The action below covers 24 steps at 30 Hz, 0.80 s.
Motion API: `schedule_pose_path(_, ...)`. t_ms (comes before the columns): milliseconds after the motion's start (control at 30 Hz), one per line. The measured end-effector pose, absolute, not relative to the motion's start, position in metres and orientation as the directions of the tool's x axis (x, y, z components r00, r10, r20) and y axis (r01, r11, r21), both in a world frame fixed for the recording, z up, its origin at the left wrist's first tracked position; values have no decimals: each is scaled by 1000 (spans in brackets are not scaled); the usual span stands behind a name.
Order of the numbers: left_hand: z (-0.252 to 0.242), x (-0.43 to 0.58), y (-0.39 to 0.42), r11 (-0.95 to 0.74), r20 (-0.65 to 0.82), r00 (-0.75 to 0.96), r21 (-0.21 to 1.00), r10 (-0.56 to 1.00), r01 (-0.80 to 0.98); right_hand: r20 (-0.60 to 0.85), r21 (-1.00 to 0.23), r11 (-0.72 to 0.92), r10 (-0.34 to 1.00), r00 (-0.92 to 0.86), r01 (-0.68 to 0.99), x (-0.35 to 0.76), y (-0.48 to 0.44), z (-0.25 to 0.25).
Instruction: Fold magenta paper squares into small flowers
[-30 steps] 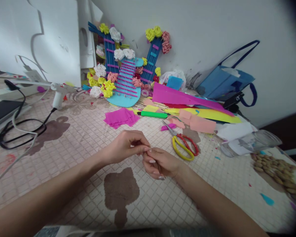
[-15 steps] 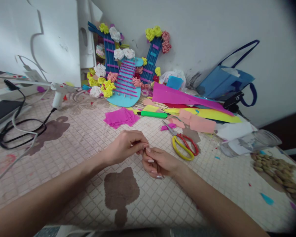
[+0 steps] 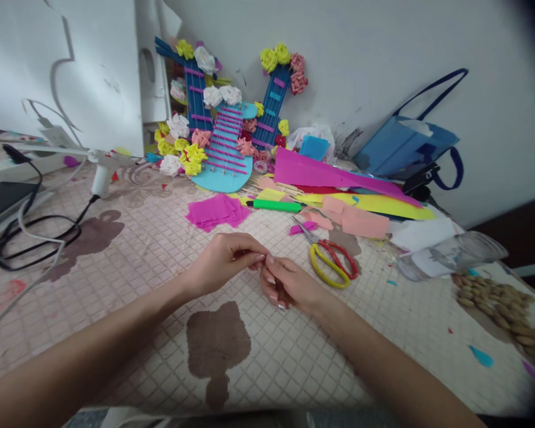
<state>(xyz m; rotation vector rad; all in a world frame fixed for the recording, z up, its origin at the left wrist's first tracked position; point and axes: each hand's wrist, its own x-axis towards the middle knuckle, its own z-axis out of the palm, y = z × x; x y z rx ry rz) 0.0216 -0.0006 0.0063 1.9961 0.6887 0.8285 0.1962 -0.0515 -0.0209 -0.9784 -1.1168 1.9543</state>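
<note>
Pinched at the tips, the left hand (image 3: 227, 261) and the right hand (image 3: 294, 285) meet over the table, thumbs against curled fingers; whether a small piece sits between them cannot be told, as the fingers cover the spot. Scissors (image 3: 330, 268) lie just right of the grip, red and yellow handles nearest it, blades slanting away toward a magenta scrap (image 3: 302, 227). Beyond the grip and a little left is a loose stack of magenta paper squares (image 3: 216, 212); straight beyond, a green tool (image 3: 276, 205) lies crosswise.

Under the grip spreads a pale tablecloth (image 3: 289, 371) with a diamond lattice and brown printed patches, one on the near side of the hands. Farther beyond, long magenta and yellow sheets overlap, and blue panels with paper flowers stand before a pale wall (image 3: 361, 41). Far left of the grip are a white board (image 3: 93, 77), a white corded tool (image 3: 101, 178) and a looped black cable.

Well to the right, a clear container (image 3: 472, 252) lies on its side, pale sheets showing about it; its contents are unclear. Almonds (image 3: 493, 303) are heaped on its near side. Past it, against the wall, leans a blue bag (image 3: 395, 148) with navy handles, something white showing at its mouth.
</note>
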Motion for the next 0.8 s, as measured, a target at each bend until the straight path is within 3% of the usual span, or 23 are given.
schedule_pose_path(333, 4, 22, -5, -807, 562, 621, 552, 546, 210, -262, -892, -409, 817, -514, -195, 196, -51, -22)
schedule_pose_path(533, 6, 25, -9, -706, 503, 555, 668, 663, 237, -243, -890, -405, 812, -531, -211, 196, -50, -23)
schedule_pose_path(800, 9, 23, -9, -461, 289, 439, 811, 851, 360, -214, -931, -326, 851, -479, -164, 197, -51, -21)
